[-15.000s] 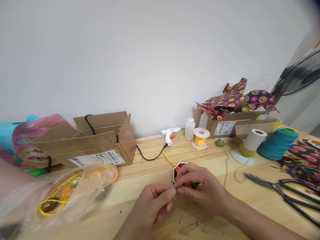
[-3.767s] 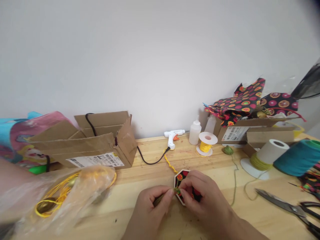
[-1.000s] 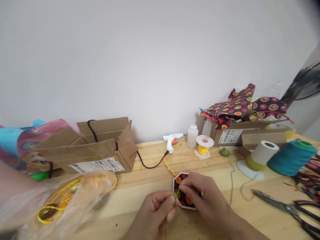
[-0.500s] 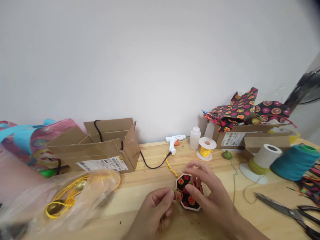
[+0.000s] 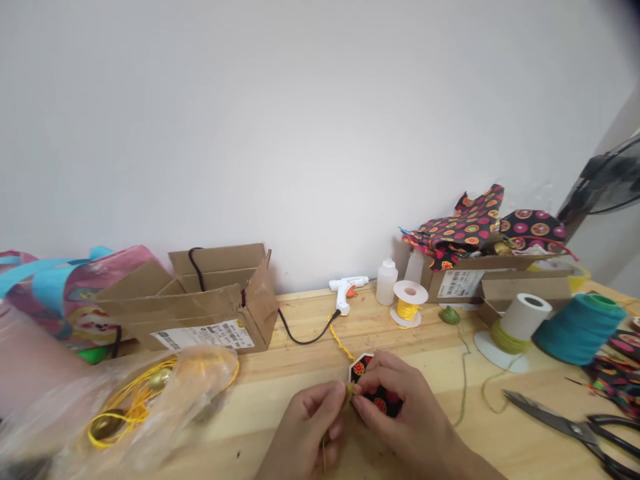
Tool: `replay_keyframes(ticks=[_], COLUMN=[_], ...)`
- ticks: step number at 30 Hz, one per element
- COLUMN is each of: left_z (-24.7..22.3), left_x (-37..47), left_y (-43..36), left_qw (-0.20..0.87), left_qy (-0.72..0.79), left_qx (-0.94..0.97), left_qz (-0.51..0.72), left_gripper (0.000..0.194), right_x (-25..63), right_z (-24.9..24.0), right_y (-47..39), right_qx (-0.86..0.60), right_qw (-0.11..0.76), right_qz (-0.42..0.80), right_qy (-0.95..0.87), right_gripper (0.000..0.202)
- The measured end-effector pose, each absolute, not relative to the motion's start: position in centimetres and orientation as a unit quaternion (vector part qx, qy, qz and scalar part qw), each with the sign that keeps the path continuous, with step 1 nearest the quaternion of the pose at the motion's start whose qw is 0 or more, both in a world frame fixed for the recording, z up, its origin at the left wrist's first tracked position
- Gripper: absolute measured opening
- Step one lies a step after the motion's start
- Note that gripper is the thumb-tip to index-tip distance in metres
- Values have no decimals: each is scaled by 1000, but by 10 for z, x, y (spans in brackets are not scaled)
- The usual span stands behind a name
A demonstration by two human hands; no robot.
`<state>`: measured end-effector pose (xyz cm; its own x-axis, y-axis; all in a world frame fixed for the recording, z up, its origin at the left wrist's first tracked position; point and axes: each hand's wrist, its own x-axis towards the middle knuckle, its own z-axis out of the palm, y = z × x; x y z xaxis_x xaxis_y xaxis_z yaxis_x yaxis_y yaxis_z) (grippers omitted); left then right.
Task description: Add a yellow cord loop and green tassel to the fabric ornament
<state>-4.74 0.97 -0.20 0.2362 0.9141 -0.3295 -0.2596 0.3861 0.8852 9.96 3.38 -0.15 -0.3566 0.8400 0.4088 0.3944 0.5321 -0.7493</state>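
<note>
The left hand's (image 5: 311, 421) grip is clamped on a strand of green cord (image 5: 348, 395), thumb against forefinger, with a thin end hanging below the palm. Beside it, the right hand (image 5: 406, 399) has its thumb and fingertips drawn together on the cord where it leaves the left fingertips; how the cord is looped there is too small to tell. The octagonal panel (image 5: 359, 367) of flower-print cloth lies on the bench (image 5: 440, 360) behind the fingertips and under the right hand, which covers much of it. A yellow braided cord (image 5: 341, 341) runs up from its top left edge toward the glue gun (image 5: 344, 292).

What has just changed is the right hand: half a second ago its fingers were spread above the panel; now they pinch beside the left's. The cord is therefore worked from both sides, not held by the left alone.

Against that earlier frame, left to right: the left hand keeps its pinch, less of the panel shows, and the scissors (image 5: 555, 419) lie well apart at the right, untouched.
</note>
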Motion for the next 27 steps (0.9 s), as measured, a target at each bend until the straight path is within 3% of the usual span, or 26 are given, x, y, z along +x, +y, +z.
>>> replay_keyframes(ticks=[9,13,16,20,27], left_z=[3,3,1,3,14], left_x=[-54,-61,-66,-66,-60], left_y=[7,9,9,9,8], left_qw=[624,683,718,704,676], left_qy=[503,482,462,476,535], left_qx=[479,459,442,459,408], left_qz=[358,301,275,260,301], left_gripper=[40,41,40,37,33], right_x=[109,116,118,119,119], right_z=[-1,3,7,8,9], right_y=[41,44,47,49,50], right_qx=[-383,-371,-347,-363,-421], right_qw=[323,256,258,283,345], right_qz=[414,595,659,599,304], right_qy=[-760,-666,-616,-655,-782], right_gripper=[9,15,21,23,17])
